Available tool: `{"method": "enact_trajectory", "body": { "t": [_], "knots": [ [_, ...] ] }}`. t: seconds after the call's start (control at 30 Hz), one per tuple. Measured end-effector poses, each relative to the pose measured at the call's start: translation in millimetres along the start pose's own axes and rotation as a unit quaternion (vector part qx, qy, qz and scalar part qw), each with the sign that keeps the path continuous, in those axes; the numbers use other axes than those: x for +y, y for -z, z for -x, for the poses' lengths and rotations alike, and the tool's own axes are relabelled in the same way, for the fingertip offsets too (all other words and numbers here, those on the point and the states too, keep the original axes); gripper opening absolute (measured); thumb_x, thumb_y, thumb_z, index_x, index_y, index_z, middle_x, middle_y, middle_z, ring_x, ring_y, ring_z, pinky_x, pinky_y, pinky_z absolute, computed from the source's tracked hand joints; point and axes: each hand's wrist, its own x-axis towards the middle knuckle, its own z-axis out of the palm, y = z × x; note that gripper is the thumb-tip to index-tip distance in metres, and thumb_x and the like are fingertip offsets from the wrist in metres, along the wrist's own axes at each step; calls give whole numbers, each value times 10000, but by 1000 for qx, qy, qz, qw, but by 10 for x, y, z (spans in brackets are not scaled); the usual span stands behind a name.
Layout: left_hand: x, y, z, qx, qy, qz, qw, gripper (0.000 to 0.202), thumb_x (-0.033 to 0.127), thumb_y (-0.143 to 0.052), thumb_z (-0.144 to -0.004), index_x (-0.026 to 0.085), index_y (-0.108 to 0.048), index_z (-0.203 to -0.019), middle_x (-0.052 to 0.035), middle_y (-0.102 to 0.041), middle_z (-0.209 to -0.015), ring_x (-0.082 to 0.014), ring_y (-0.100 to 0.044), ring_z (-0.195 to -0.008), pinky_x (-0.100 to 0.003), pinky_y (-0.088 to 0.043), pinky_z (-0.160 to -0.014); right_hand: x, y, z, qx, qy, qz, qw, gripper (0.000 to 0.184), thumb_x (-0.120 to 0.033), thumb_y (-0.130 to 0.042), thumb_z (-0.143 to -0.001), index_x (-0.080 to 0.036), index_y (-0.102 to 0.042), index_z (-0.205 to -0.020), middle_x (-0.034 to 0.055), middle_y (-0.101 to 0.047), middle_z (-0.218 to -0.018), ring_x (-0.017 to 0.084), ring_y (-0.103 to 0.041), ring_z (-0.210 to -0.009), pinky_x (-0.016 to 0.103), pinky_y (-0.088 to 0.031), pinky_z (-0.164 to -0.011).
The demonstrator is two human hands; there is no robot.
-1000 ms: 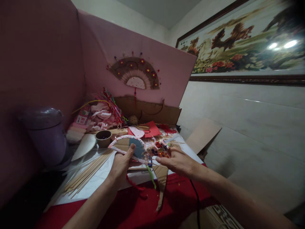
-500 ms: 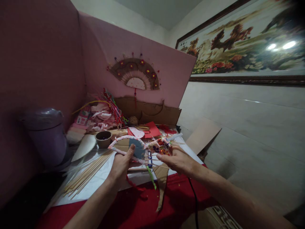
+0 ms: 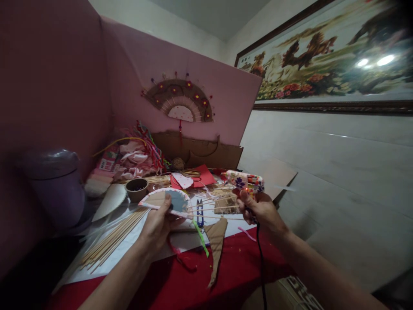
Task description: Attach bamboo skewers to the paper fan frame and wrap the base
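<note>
My left hand (image 3: 157, 226) grips a half-round cardboard piece (image 3: 156, 199) with a pink-and-white wrapped edge, thumb on its grey patch. Thin sticks (image 3: 213, 202) reach from its right side toward my other hand. In my right hand (image 3: 260, 213) is a flower-patterned glue gun (image 3: 247, 181) with a small red light, its nozzle pointing left and a black cord (image 3: 261, 267) hanging down. Between the hands, blue-handled snips (image 3: 200, 213) lie on the white sheet. Just below are a green fuzzy strip (image 3: 201, 239) and a pointed cardboard scrap (image 3: 217, 245).
A bundle of bamboo sticks (image 3: 112, 241) lies at left, near a brown cup (image 3: 136, 189) and a white half-disc (image 3: 111, 202). Ribbons and pink cloth (image 3: 137, 157) are heaped behind. A decorated cardboard fan (image 3: 180, 97) hangs on the pink board. A lidded bin (image 3: 56, 185) stands far left.
The glue gun has moved right and up, away from the half-round piece, in my right hand. The sticks and blue snips now show more clearly. My left hand keeps its hold.
</note>
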Motion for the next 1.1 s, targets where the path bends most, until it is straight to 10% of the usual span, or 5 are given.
{"method": "enact_trajectory", "body": {
  "t": [0.3,0.47,0.67,0.83,1.1],
  "knots": [
    [204,2,-47,26,-71,116,990,167,211,-476,-871,130,-612,-818,-49,-697,-727,-162,-667,-621,-370,-587,-589,489,665,-189,57,-17,99,993,320,-465,-519,-773,-149,-536,-821,-12,-473,-628,101,-438,-483,225,-395,-435],
    [316,-18,-20,21,-103,158,982,217,208,-430,-890,146,-619,-805,-42,-712,-743,-154,-673,-631,-346,-588,-565,867,861,-213,-49,86,436,895,311,-275,-405,-832,-186,-519,-1108,91,-586,-1020,217,-559,-924,331,-439,-805],
    [316,-23,-5,7,-102,130,986,223,204,-447,-882,135,-626,-767,-41,-709,-704,-150,-663,-579,-381,-586,-608,886,750,-255,-114,60,569,812,382,-206,-455,-816,-117,-488,-1186,151,-559,-1097,248,-531,-1004,369,-404,-874],
    [328,-40,14,3,-145,116,983,153,216,-516,-850,130,-638,-823,-38,-709,-715,-157,-663,-593,-368,-589,-601,671,267,-192,-20,216,564,797,254,-160,-492,-815,-163,-607,-1041,118,-604,-1038,254,-509,-1008,384,-375,-883],
    [441,-51,109,-50,-197,114,972,230,325,-651,-748,128,-661,-866,-45,-719,-807,-149,-669,-679,-283,-580,-644,610,-1310,-331,-216,417,511,720,143,-124,-509,-795,-169,-642,-824,60,-634,-830,188,-537,-804,305,-419,-710]
  ]
}}
